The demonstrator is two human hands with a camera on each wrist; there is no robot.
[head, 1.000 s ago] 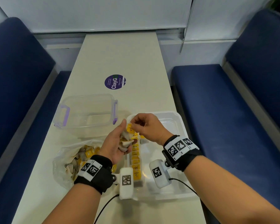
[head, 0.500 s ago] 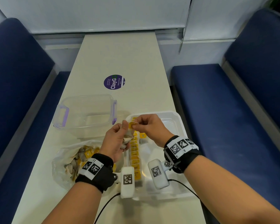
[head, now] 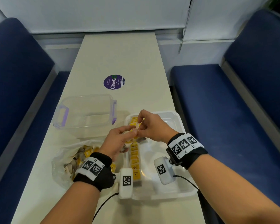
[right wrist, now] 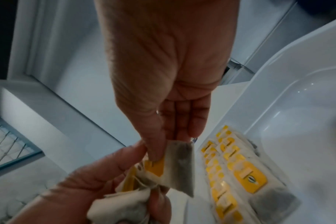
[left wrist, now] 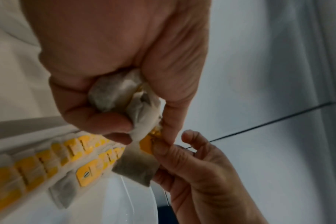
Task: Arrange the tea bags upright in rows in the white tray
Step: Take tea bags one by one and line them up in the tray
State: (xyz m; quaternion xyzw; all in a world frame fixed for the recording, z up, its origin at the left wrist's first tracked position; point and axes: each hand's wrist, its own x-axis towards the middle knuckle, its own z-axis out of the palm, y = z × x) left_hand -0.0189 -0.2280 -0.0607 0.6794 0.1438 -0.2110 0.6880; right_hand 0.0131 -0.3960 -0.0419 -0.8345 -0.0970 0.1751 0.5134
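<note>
In the head view, the tray's right half lies bare and open from above, right of centre. Its left side is blocked by the tea-bag row and both hands; a clear box and bag crowd the left.

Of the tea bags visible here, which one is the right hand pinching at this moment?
The single bag hanging at the left hand's bunch: the right hand pinches its yellow tag, unlike those standing in the white tray.

Tea bags in the white tray: grey-white paper, yellow tags with dark print. Clear container: lilac clips. Table: cream, bearing a purple round sticker with white lettering. Benches: dark blue. Wristbands: black, with black-and-white square-code markers.
</note>
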